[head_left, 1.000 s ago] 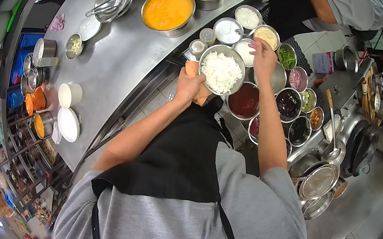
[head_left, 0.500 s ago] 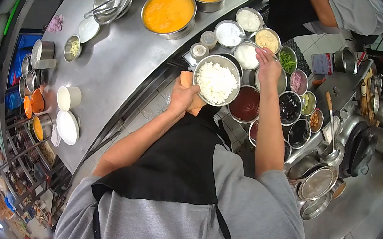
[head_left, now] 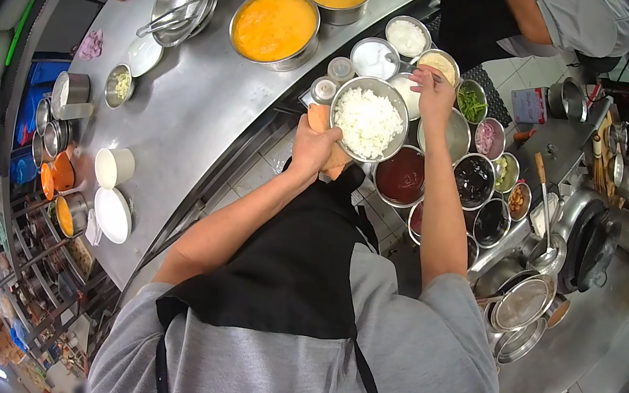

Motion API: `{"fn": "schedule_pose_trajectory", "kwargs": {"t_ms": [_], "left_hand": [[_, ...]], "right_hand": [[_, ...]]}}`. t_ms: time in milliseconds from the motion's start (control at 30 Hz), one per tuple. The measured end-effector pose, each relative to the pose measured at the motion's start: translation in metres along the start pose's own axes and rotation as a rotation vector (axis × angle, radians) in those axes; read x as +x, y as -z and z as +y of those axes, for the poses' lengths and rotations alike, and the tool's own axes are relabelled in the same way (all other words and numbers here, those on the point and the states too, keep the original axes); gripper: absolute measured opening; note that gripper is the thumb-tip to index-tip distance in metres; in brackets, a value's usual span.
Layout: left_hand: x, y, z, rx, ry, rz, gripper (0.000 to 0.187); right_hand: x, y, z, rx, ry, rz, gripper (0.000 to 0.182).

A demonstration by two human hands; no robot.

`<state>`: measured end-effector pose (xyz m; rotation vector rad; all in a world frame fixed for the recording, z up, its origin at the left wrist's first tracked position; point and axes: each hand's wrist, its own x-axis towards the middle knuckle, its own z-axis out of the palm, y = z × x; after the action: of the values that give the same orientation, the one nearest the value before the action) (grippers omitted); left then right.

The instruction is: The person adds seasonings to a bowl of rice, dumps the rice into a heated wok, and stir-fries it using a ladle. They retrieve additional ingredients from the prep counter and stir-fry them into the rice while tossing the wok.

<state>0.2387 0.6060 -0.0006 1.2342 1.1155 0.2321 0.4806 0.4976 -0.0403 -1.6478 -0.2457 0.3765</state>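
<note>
Left hand (head_left: 312, 146) grips the near rim of a metal bowl of rice (head_left: 369, 120), fingers wrapped around it with an orange cloth (head_left: 322, 129) under the palm; bowl is held up off the desk (head_left: 182, 106), roughly level, over the gap between desk edge and the cluster of small tubs. Right hand (head_left: 433, 93) is past the bowl's far-right rim, reaching to the tub of pale paste (head_left: 439, 63); fingers pinched narrow at its near edge, cannot tell whether they hold anything. So the paste tub lies just ahead of the right fingers, the rice bowl just to their left and a bit nearer the body; right hand is the nearer one to the tub, left is taken up with the bowl. Bowl is round, no long axis. Around: tub of green beans (head_left: 470, 100) right of the paste, white tub (head_left: 407, 36) and another white tub (head_left: 374, 57) beyond the bowl, dark red sauce bowl (head_left: 400, 175) partly under the rice bowl. Big pan of orange liquid (head_left: 275, 18) farther off on the desk. Right fingertips are small and blurred; the bowl hides what is under it. Another person's sleeve (head_left: 588, 22) at top right, cut off.
</note>
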Motion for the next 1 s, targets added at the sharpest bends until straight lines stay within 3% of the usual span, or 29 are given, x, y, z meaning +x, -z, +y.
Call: {"fn": "schedule_pose_trajectory", "kwargs": {"t_ms": [133, 233, 333, 433, 533, 667, 800, 1000], "left_hand": [[-0.009, 0.007, 0.004, -0.015, 0.023, -0.017, 0.053], [-0.007, 0.005, 0.003, 0.020, 0.041, -0.008, 0.053], [0.000, -0.001, 0.002, -0.024, 0.014, -0.025, 0.054], [0.002, -0.018, 0.021, -0.024, 0.019, 0.008, 0.054], [0.015, -0.032, 0.014, 0.021, -0.009, 0.006, 0.053], [0.012, -0.033, 0.018, 0.026, 0.014, -0.060, 0.055], [0.017, -0.023, -0.001, 0.018, 0.013, -0.079, 0.053], [0.010, -0.021, 0.003, 0.007, 0.021, -0.096, 0.052]], "right_hand": [[0.007, -0.005, 0.018, 0.041, -0.076, 0.009, 0.025], [0.003, 0.013, 0.025, 0.296, -0.179, 0.094, 0.024], [-0.020, 0.047, -0.010, 0.474, -0.232, 0.102, 0.025], [-0.039, 0.080, -0.042, 0.466, -0.221, 0.082, 0.024], [-0.028, 0.076, -0.035, 0.079, -0.007, 0.194, 0.023], [0.003, 0.063, 0.017, -0.331, 0.207, 0.148, 0.024], [0.006, 0.057, 0.030, 0.053, -0.036, 0.252, 0.024], [0.007, 0.080, 0.045, 0.473, -0.233, 0.346, 0.022]]}}
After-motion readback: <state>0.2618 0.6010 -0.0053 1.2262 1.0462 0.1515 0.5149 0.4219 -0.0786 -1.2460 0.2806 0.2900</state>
